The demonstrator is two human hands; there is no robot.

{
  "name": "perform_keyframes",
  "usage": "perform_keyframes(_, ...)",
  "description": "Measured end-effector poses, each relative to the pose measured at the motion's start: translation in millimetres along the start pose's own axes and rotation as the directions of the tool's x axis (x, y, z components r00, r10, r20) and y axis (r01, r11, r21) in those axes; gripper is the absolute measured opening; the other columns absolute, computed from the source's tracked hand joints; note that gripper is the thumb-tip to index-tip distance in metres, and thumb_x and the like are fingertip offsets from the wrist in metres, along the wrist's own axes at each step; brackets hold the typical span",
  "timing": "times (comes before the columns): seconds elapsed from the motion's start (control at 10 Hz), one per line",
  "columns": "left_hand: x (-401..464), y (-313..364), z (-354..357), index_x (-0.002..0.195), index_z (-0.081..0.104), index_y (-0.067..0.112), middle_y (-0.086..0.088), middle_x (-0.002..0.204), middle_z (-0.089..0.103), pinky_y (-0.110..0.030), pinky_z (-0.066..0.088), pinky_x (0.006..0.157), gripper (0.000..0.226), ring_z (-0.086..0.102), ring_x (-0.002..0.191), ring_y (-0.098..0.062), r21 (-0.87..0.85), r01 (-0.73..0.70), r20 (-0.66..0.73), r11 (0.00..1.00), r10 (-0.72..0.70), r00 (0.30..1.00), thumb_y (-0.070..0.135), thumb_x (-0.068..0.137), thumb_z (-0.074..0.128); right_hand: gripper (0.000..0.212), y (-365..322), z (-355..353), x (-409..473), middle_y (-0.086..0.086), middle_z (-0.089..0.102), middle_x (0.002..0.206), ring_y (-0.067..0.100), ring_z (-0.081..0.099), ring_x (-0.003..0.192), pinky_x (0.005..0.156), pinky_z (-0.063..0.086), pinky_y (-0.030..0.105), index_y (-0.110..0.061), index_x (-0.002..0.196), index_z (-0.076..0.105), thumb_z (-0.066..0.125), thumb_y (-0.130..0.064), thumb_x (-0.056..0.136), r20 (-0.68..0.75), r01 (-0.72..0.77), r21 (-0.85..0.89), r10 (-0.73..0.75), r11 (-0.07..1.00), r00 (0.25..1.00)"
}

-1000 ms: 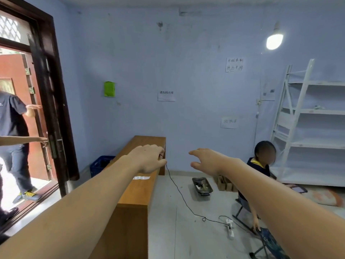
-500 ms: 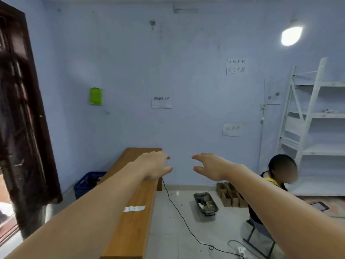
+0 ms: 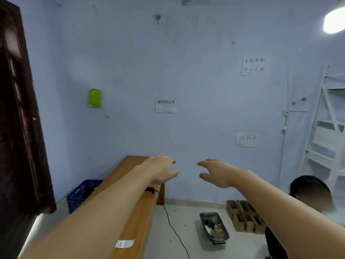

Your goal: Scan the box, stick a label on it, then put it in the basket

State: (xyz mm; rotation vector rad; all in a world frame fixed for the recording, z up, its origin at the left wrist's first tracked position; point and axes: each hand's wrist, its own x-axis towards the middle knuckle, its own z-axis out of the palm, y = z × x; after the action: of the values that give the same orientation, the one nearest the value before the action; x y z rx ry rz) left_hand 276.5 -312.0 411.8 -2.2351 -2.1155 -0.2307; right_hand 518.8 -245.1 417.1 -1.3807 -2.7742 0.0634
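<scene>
White barcoded label [image 3: 124, 243] flat on bench [image 3: 136, 217]

smooth wooden table [image 3: 136, 217], blue plastic basket [image 3: 79, 195], paper label [image 3: 124, 243]

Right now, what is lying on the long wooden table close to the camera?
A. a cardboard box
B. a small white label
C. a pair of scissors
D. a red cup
B: a small white label lies flat on the wooden table near its close end; no scissors, cup or box shows on the table, and both the left hand and right hand are empty.
</scene>
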Motion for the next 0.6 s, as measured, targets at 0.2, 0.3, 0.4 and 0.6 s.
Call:
perform_keyframes(0.2, 89, -9, 12, 0.154, 0.039, 0.026, 0.001, 0.16, 0.041, -0.042, 0.035, 0.113, 0.067, 0.041, 0.142, -0.022, 0.006, 0.025, 0.042, 1.0, -0.026, 0.999, 0.06, 0.097, 0.043, 0.061, 46, 7, 78, 0.004, 0.037, 0.167, 0.028, 0.042, 0.148, 0.12, 0.038, 0.046, -0.023, 0.162, 0.031, 0.044, -0.046, 0.107, -0.014, 0.038, 0.014, -0.038, 0.999, 0.999)
perform_keyframes(0.3, 131, -12, 18, 0.155, 0.038, 0.026, 0.001, 0.161, 0.04, -0.043, 0.035, 0.115, 0.067, 0.041, 0.142, -0.023, 0.009, 0.03, 0.048, 1.0, -0.03, 0.998, 0.06, 0.097, 0.043, 0.061, 72, 12, 113, 0.004, 0.037, 0.166, 0.028, 0.042, 0.148, 0.12, 0.038, 0.046, -0.023, 0.162, 0.031, 0.044, -0.046, 0.107, -0.013, 0.039, 0.016, -0.038, 0.999, 0.999)
perform_keyframes(0.4, 187, -18, 30, 0.155, 0.037, 0.024, 0.0, 0.161, 0.04, -0.043, 0.036, 0.113, 0.067, 0.042, 0.142, -0.024, 0.024, 0.02, 0.05, 1.0, -0.021, 0.999, 0.058, 0.098, 0.042, 0.062, 106, 19, 163, 0.004, 0.038, 0.166, 0.028, 0.041, 0.148, 0.12, 0.037, 0.045, -0.022, 0.162, 0.031, 0.044, -0.046, 0.107, -0.013, 0.031, 0.018, -0.03, 0.999, 0.999)
perform_keyframes(0.6, 296, -44, 47, 0.155, 0.037, 0.023, 0.0, 0.161, 0.04, -0.042, 0.036, 0.114, 0.065, 0.041, 0.142, -0.024, 0.022, 0.016, 0.054, 1.0, -0.017, 0.998, 0.056, 0.099, 0.042, 0.061, 161, 21, 262, 0.004, 0.038, 0.166, 0.027, 0.041, 0.148, 0.119, 0.037, 0.044, -0.022, 0.162, 0.031, 0.045, -0.046, 0.107, -0.009, 0.006, 0.024, -0.006, 1.0, 1.0)
